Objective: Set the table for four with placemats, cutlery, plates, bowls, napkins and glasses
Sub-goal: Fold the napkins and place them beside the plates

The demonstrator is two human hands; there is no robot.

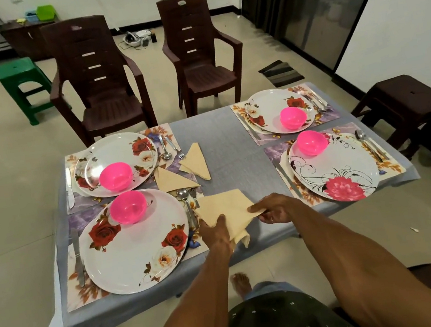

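From the head view, we have a pale yellow cloth napkin [225,209] lying on the grey tablecloth [229,144], just right of the near rose plate [134,242], with one corner hanging over the table's near edge. It looks light, soft and limp, so we judge it will sag and unfold unless held by its edges or corners; a pinch at two corners should keep the fold crisp. Our left hand [217,233] rests on its near-left part, fingers together and curled onto the cloth. Our right hand [273,208] pinches the napkin's right corner between thumb and fingers.

The napkin is plain, half-folded, slightly rumpled. Two more napkins [181,168], already folded to triangles, lie beyond the near rose plate, by the cutlery [185,195]. Each of the four floral placemats carries a plate and a pink bowl [128,206]. We see no glasses on the table.
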